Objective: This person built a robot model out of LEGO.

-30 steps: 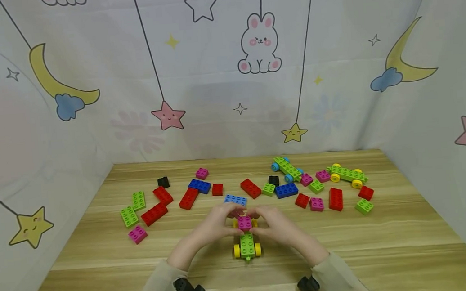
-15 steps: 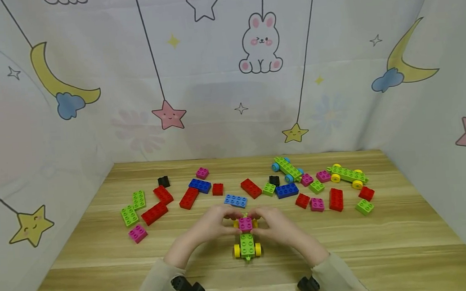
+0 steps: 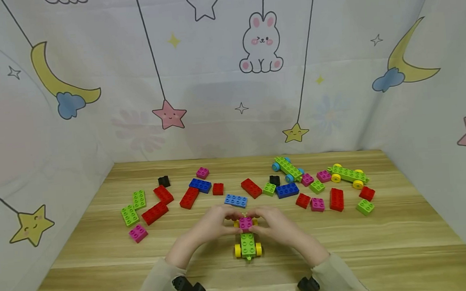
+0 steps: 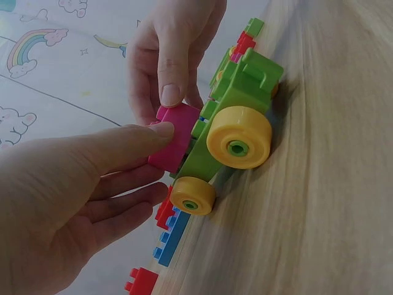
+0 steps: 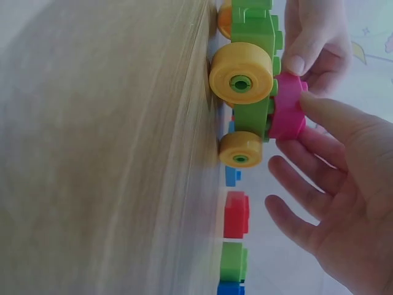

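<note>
A magenta building brick sits over the far end of a green toy car base with yellow wheels, which stands on the table in front of the person. My left hand pinches the brick from the left, thumb against its side. From the right, my right hand pinches the same brick. In the left wrist view the magenta brick lies against the base's studs, slightly tilted, with studs showing beneath part of it. The right wrist view shows the lower fingers of the right hand spread away from the brick.
Just beyond the hands lies a light blue brick. Red, green, magenta and black bricks are scattered left and right. Two more green car bases stand at the back right, one with blue wheels, one with yellow wheels. A patterned curtain borders the table.
</note>
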{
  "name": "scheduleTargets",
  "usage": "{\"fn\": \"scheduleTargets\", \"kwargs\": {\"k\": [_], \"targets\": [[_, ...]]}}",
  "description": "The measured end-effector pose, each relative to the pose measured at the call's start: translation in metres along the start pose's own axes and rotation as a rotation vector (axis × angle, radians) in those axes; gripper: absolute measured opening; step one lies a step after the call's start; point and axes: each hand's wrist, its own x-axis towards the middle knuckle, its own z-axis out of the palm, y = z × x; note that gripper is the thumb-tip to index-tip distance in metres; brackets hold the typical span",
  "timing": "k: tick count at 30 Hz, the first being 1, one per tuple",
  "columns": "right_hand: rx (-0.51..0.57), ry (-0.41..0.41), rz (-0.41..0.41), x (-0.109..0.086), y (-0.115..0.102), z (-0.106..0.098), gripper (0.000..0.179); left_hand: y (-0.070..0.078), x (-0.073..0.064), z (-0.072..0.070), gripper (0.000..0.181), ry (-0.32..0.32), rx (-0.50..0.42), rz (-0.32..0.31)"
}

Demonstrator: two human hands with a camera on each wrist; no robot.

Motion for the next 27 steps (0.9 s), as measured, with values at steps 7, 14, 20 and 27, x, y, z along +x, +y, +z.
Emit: {"fn": "scheduleTargets", "kwargs": {"k": [7, 14, 20, 27], "targets": [[-0.002, 0.004, 0.023, 0.0006, -0.0006, 0.0009, 0.031, 0.0019, 0.0004, -0.0001, 0.027, -0.004, -0.017, -0.010], [0.026, 0.015, 0.037, 0.0018, 0.0026, 0.0025, 0.029, 0.0026, 0.0006, 0.0011, 0.028, -0.003, -0.023, -0.025], [0.021, 0.009, 0.029, 0.0023, 0.0035, 0.0024, 0.030, 0.0031, 0.0013, 0.0014, 0.029, -0.008, -0.019, -0.044], [0.008, -0.001, 0.033, 0.0030, 0.0027, 0.0025, 0.030, 0.0026, 0.0014, 0.0017, 0.029, -0.013, -0.012, -0.054]]}}
